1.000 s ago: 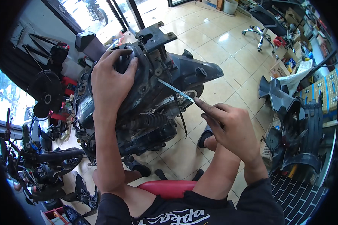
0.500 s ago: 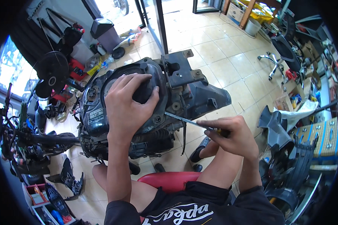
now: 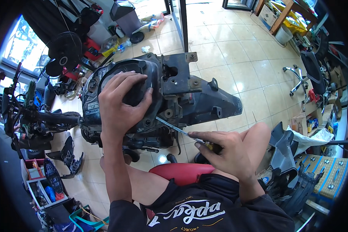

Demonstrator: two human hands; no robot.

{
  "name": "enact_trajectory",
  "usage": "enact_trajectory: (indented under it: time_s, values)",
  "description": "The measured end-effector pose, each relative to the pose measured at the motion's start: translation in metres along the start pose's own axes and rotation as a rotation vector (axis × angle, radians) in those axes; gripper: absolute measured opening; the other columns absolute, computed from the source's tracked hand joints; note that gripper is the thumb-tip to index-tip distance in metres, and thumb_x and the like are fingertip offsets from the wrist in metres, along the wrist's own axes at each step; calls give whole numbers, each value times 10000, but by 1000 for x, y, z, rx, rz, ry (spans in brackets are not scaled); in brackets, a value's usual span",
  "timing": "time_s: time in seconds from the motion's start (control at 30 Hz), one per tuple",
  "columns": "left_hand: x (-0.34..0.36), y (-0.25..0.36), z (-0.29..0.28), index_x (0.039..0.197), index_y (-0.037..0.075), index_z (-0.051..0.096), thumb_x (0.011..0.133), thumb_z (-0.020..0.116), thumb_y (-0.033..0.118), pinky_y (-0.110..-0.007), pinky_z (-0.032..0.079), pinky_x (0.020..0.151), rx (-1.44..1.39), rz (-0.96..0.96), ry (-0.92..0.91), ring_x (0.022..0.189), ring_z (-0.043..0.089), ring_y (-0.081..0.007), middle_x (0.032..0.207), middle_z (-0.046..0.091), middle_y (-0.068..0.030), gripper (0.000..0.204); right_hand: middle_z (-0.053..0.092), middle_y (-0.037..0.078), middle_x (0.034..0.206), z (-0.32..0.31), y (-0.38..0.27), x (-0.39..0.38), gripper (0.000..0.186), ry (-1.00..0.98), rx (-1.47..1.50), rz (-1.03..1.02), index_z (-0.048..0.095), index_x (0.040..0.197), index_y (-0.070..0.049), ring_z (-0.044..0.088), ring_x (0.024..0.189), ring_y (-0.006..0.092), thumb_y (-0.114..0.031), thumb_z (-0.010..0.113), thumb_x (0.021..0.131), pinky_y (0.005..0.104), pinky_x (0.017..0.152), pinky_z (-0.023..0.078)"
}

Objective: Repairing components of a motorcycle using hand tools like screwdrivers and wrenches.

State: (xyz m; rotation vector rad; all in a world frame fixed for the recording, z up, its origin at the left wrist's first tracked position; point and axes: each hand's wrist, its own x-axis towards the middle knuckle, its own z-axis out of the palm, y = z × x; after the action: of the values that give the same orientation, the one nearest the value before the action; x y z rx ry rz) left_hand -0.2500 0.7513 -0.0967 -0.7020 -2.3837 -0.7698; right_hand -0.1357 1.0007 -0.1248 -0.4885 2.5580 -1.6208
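Note:
A stripped motorcycle frame (image 3: 176,106) stands in front of my knees. On its upper part sits a black plastic cover (image 3: 152,73) with a rounded rim. My left hand (image 3: 118,102) lies over this cover, thumb and fingers bent around its raised middle, which the hand partly hides. With my right hand (image 3: 230,152) I hold a screwdriver (image 3: 172,125), its long metal shaft pointing up and left. The shaft's tip meets the cover's near right edge; whether it sits in a gap I cannot tell. My fingers hide most of the handle.
A red stool (image 3: 181,173) is under me. At the left are a black fan (image 3: 63,60), a handlebar assembly (image 3: 17,104) and an open parts box (image 3: 46,193). Grey plastic body panels (image 3: 280,145) and a woven case (image 3: 324,174) lie to the right. An office chair (image 3: 311,73) stands behind them.
The whole view has shifted, with the motorcycle's front end and parts box showing more. My left hand stays on the cover, and the screwdriver remains at its edge in my right hand.

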Motion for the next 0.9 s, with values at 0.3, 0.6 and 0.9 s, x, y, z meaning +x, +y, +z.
enact_trajectory:
  time_s: [0.3, 0.6, 0.9]
  values:
    - [0, 8, 7, 964, 50, 727, 700, 772, 103, -378, 534, 872, 73, -74, -6, 950, 690, -299, 970, 713, -127, 274, 640, 147, 762, -10, -17, -12, 299, -28, -159, 23, 673, 1168, -94, 655, 661, 329, -119, 660, 870, 410, 593, 521]
    - [-4, 10, 9, 1018, 70, 756, 731, 765, 110, -370, 530, 895, 155, -57, 5, 970, 689, -290, 1016, 718, -126, 290, 674, 135, 758, -64, -3, -27, 306, -59, 45, 43, 684, 1160, -75, 633, 595, 238, -62, 658, 855, 334, 575, 501]
    - [-7, 17, 6, 1033, 77, 761, 776, 745, 124, -357, 528, 879, 181, -86, 18, 955, 691, -288, 1010, 719, -139, 263, 595, 26, 754, -78, 21, -28, 404, -120, 58, 135, 589, 1285, 13, 556, 622, 58, 55, 582, 883, 221, 574, 449]
